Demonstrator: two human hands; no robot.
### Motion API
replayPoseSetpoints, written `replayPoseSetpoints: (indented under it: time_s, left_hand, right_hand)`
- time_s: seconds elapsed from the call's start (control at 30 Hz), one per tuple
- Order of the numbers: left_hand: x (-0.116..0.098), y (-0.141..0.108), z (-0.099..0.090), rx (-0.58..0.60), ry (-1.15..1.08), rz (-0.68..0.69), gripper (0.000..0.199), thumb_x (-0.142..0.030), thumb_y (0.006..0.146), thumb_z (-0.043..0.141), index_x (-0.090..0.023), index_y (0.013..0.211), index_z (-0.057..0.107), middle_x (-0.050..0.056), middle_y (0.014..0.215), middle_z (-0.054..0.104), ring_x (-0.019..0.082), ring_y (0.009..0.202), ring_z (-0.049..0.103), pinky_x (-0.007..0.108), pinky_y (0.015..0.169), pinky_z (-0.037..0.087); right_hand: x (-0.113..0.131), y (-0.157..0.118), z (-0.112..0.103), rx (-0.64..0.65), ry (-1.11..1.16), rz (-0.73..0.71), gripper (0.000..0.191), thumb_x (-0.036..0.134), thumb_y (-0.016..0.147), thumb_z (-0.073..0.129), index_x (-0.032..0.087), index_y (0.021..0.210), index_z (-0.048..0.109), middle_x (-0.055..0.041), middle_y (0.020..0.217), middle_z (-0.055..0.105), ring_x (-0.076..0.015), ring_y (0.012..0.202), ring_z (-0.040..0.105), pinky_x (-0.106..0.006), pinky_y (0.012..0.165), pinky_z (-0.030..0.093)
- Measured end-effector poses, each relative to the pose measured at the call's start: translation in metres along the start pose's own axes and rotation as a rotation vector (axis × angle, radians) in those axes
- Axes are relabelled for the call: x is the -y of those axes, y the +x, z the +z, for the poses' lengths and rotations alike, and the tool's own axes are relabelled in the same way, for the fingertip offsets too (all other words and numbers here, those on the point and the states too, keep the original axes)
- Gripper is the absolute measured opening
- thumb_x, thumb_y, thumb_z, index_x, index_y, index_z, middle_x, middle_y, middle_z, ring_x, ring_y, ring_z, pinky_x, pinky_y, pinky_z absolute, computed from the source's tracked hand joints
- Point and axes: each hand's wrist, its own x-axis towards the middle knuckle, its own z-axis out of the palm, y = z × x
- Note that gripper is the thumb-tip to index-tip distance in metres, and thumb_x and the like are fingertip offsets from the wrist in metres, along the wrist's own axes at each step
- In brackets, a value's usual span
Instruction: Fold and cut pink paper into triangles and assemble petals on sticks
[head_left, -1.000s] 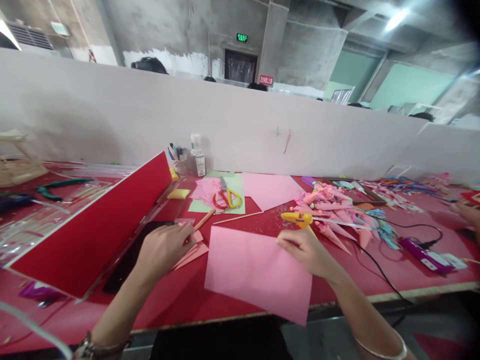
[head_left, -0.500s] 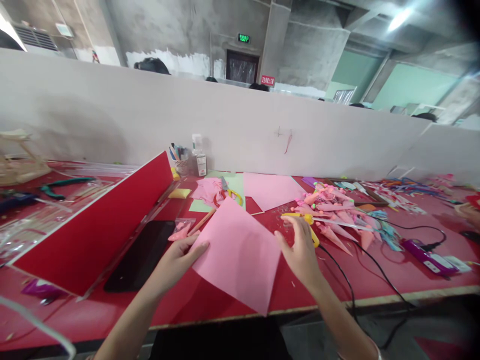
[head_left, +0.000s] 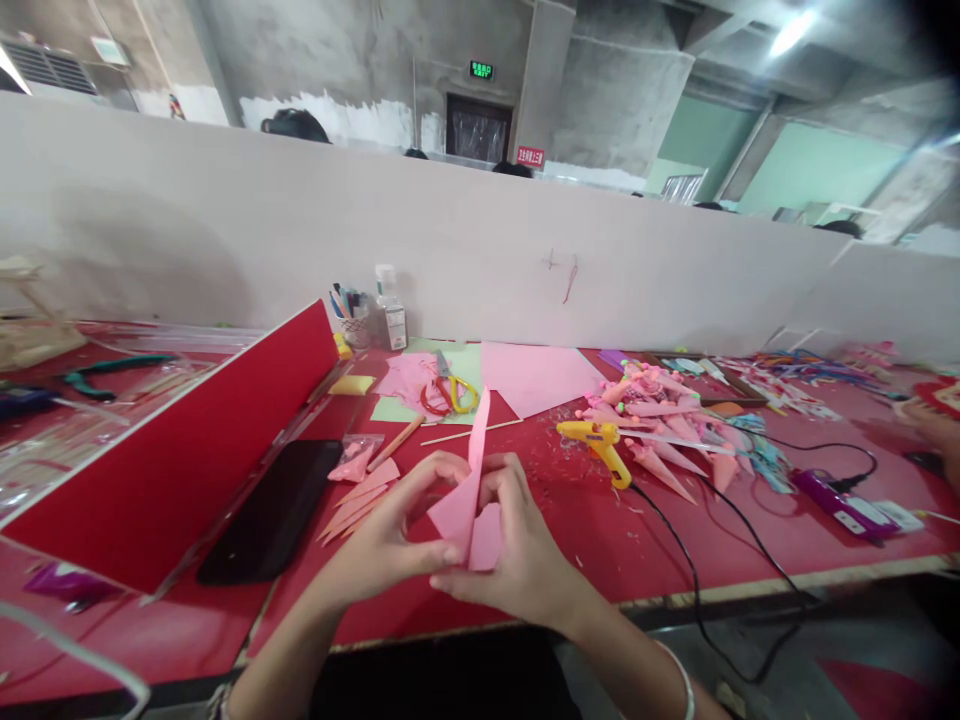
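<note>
A pink paper sheet (head_left: 469, 505), bent and curling upward, stands between my two hands above the red table. My left hand (head_left: 405, 530) grips its left side, thumb near the lower edge. On the other side my right hand (head_left: 517, 540) has its fingers bent round the paper. Beyond the hands, a thin stick (head_left: 471, 433) and red-and-yellow scissors (head_left: 450, 395) lie near another pink sheet (head_left: 536, 378). Cut pink strips (head_left: 364, 500) rest left of my left hand. To the right is a yellow glue gun (head_left: 600, 445) beside a pile of pink cones (head_left: 660, 410).
A black phone-like slab (head_left: 274, 510) and an upright red board (head_left: 187, 450) stand at the left. A pen cup (head_left: 352, 325) and a bottle (head_left: 391, 312) are by the white partition (head_left: 450, 230). Black cables run right to a purple power strip (head_left: 844, 505). Another person's hand (head_left: 926, 420) shows at far right.
My right hand has moved left and closed on the paper, which was flat and is now bent between both hands. The cut strips left of my left hand are now visible.
</note>
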Motion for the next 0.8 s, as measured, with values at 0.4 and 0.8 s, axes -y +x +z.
replayPoseSetpoints:
  time_s: [0.4, 0.8]
  left_hand:
    - [0.007, 0.003, 0.004, -0.156, 0.149, -0.04, 0.041, -0.049, 0.072, 0.058, -0.021, 0.101, 0.052, 0.008, 0.105, 0.053, 0.024, 0.102, 0.048, 0.034, 0.088, 0.04]
    - [0.014, -0.015, -0.062, -0.577, 0.378, -0.379, 0.029, -0.04, 0.077, 0.05, -0.015, 0.09, 0.056, 0.007, 0.086, 0.062, 0.024, 0.083, 0.059, 0.035, 0.075, 0.049]
  right_hand:
    - [0.007, 0.008, -0.008, 0.047, 0.008, -0.067, 0.038, 0.027, 0.069, 0.06, 0.021, 0.102, 0.042, -0.0046, 0.1, 0.046, -0.0176, 0.09, 0.05, -0.032, 0.077, 0.045]
    - [-0.024, 0.021, -0.06, -0.429, -0.387, 0.004, 0.018, 0.025, 0.085, 0.041, 0.018, 0.088, 0.056, -0.0075, 0.08, 0.063, -0.0211, 0.078, 0.059, -0.03, 0.066, 0.044]
